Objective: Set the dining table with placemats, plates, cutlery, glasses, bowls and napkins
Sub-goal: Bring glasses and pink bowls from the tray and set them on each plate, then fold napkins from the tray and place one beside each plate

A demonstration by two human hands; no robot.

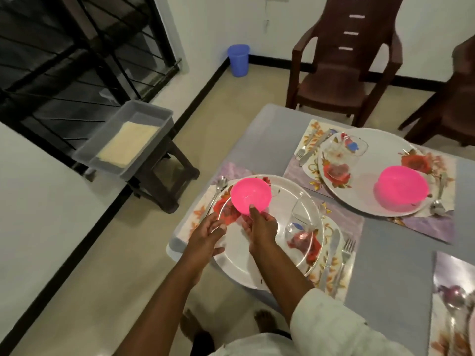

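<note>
My right hand (261, 228) pinches the near rim of a pink bowl (250, 195), thumb on the inside, holding it over the far left part of the near white floral plate (239, 258). My left hand (205, 236) hovers with relaxed fingers at the plate's left edge, holding nothing. On this plate a clear glass (304, 214) lies towards the right. A spoon (217, 191) rests on the placemat (190, 217) to the left, a knife (330, 255) and fork (345, 258) to the right. A second setting behind has a plate (380, 155), pink bowl (401, 187) and glass (344, 149).
A grey tray (123, 140) with a cream folded cloth sits on a dark stool left of the table. Two brown plastic chairs (341, 62) stand at the far side. A blue bin (238, 60) is in the floor corner. A third placemat (452, 299) with cutlery lies at right.
</note>
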